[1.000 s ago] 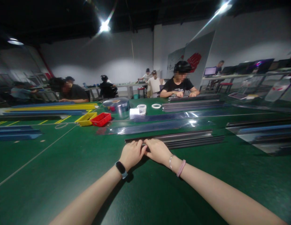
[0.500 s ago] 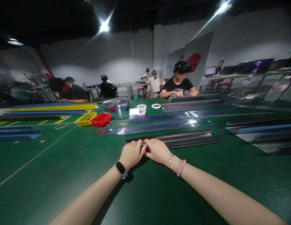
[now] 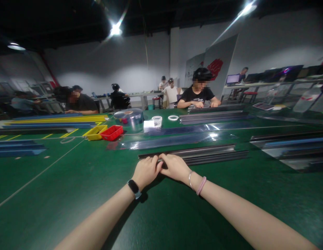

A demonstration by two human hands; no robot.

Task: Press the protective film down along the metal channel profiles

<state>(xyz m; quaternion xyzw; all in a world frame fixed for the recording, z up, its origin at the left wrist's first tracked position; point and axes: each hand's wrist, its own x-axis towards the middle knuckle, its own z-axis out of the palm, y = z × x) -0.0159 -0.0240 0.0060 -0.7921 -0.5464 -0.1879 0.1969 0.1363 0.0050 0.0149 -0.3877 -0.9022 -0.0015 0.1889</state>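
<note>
Two long dark profile strips lie side by side on the green table, a far strip (image 3: 210, 150) and a near strip (image 3: 221, 158). My left hand (image 3: 146, 171), with a watch band on the wrist, is curled over the left end of the near strip. Right beside it, my right hand (image 3: 175, 168) has its fingers bent over the same strip, thumb on the near side. The two hands almost touch at thumbs and index fingers. Under my fingers, that part of the strip is hidden, as is anything small between the fingertips.
Beyond the strips lies clear plastic film (image 3: 172, 140), with a yellow bin (image 3: 96, 133) and a red bin (image 3: 112, 133) to its left. A large film roll (image 3: 135, 119) and white tape rings (image 3: 173, 118) sit farther back. Blue strips (image 3: 18, 148) lie left. A co-worker (image 3: 199, 93) sits opposite.
</note>
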